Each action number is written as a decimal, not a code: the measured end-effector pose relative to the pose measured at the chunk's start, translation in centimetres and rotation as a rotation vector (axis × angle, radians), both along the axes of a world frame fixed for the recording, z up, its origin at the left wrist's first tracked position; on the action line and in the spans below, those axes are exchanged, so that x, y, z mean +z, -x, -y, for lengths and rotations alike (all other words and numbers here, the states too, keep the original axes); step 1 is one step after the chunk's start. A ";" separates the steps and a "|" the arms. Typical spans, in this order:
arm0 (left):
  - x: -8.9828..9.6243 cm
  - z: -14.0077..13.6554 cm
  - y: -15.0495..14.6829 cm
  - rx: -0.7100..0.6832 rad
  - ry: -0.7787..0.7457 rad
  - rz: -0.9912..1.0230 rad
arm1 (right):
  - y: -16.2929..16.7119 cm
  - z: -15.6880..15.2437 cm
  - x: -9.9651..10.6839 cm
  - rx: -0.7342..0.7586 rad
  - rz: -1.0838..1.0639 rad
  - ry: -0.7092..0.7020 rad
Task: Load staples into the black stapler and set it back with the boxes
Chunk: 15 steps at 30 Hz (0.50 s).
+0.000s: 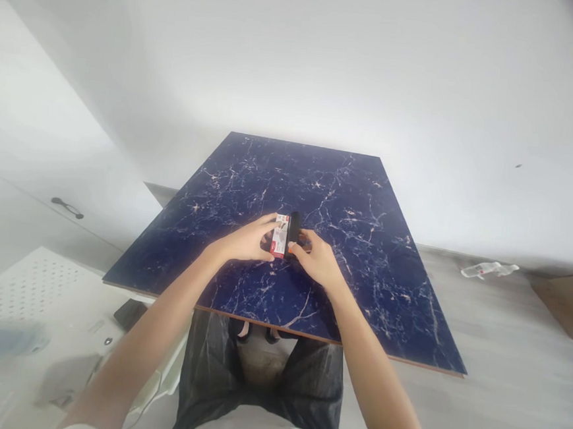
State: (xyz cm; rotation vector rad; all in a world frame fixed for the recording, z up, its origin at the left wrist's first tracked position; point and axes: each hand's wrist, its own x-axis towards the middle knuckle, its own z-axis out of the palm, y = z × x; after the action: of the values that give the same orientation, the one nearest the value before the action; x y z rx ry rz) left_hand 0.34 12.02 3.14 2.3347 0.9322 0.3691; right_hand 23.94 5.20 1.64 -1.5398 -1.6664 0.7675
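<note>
Sitting at the left, a perforated white surface (17, 286) bears a dark item (130, 314) beside the blue tabletop (320, 171); something knocked over that edge could land there. Next comes the left hand (249, 240), fingers and thumb curved narrowly around the outer side of a white-and-red pack (279, 239). The pack is over the near, central part of the tabletop; whether it touches the surface, I cannot tell. The grip looks light, so a sudden twist could let it slip. Against its right side is a black piece (294, 231); I cannot tell if the 2 are joined. If they are loose, uneven pulling could drop 1. The right hand (318, 260) holds the black piece from the right, its thumb by a small orange spot (291, 246); partly hidden fingers could fumble it. Further right, a clear bottle (483, 269) lies on the floor near a cardboard box (570, 303), where a careless step could trip someone.
</note>
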 end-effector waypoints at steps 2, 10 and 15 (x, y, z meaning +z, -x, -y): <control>0.2 0.0 -0.3 -0.020 -0.021 -0.006 | 0.0 0.0 -0.1 0.004 0.003 -0.013; 0.3 -0.3 -2.4 -0.042 -0.111 -0.002 | -0.8 0.2 0.0 -0.067 0.113 -0.078; 0.1 -0.9 -7.1 -0.076 -0.167 0.009 | -4.2 0.1 -0.1 -0.195 0.205 -0.058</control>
State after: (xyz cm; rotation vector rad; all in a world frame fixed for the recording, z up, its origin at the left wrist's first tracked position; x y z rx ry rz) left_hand 7.46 12.96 3.20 2.5098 0.8341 0.4416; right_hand 28.17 5.10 1.53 -1.7570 -1.6362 0.4681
